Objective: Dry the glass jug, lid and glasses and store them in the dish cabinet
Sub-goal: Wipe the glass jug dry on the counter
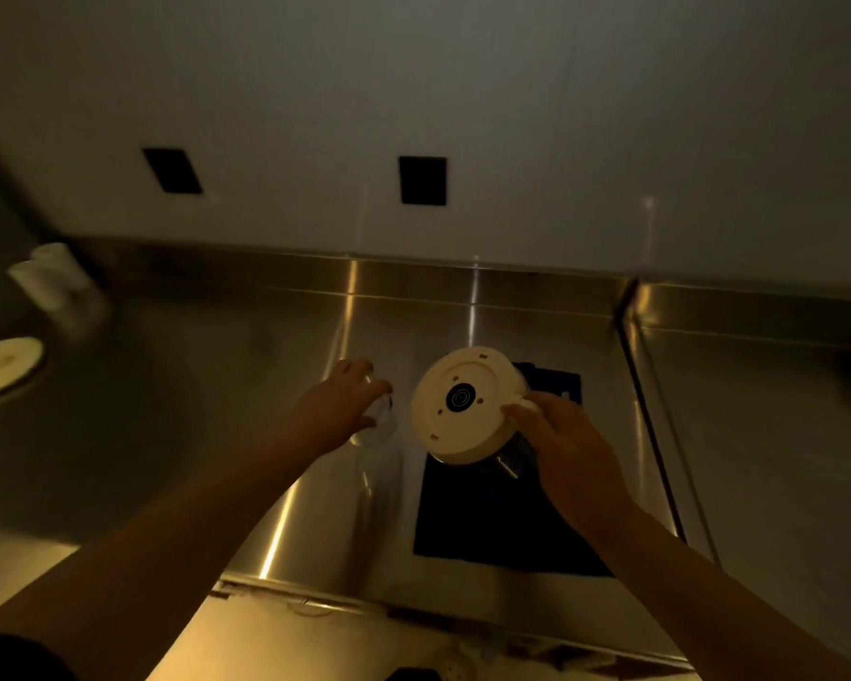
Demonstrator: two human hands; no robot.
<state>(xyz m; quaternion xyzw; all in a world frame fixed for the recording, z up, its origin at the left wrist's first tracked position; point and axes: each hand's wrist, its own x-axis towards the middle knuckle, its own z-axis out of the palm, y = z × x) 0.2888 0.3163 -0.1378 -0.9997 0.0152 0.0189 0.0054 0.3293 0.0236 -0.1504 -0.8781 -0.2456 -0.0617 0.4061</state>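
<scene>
Glass jug seemingly tipped, base toward camera

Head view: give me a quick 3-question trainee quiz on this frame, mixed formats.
1. True or false: the right hand holds the glass jug with its white base turned toward the camera.
2. The left hand grips: A) a clear glass B) a sponge C) a plate.
3. Fill in: the dark blue cloth lies flat on the steel ____.

Key: 1 true; 2 A; 3 counter.
</scene>
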